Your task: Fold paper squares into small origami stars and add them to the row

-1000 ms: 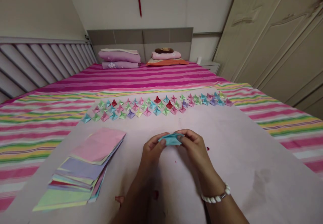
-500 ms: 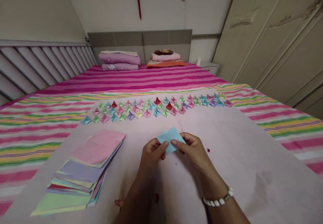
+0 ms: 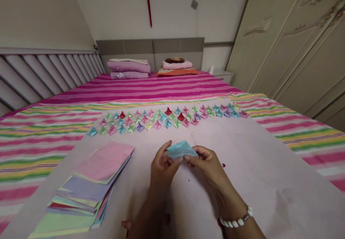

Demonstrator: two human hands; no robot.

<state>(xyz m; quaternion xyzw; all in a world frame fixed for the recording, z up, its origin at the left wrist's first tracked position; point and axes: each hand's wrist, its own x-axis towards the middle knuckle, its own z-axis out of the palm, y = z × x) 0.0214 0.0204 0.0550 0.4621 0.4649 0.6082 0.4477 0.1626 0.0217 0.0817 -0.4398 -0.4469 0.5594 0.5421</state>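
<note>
A folded light blue paper point(image 3: 180, 149) is held just above the pale pink sheet point(image 3: 256, 167) in front of me. My left hand point(image 3: 164, 167) pinches its left side, one finger raised along the edge. My right hand point(image 3: 206, 163), with a white bead bracelet at the wrist, pinches its right side. Beyond the hands, several small folded paper pieces point(image 3: 167, 116) in pink, green, blue and red lie in rows across the sheet. A stack of coloured paper squares point(image 3: 86, 188) rests at my lower left.
The pink sheet lies on a bed with a striped pink, green and yellow cover point(image 3: 40, 124). Folded pillows and bedding point(image 3: 129, 68) sit at the grey headboard. A cream wardrobe point(image 3: 296, 41) stands along the right, a slatted panel point(image 3: 40, 73) on the left.
The blue paper was spread flatter half a second ago and is now puffed into a folded shape. Both hands have shifted slightly down in view as the camera tilted.
</note>
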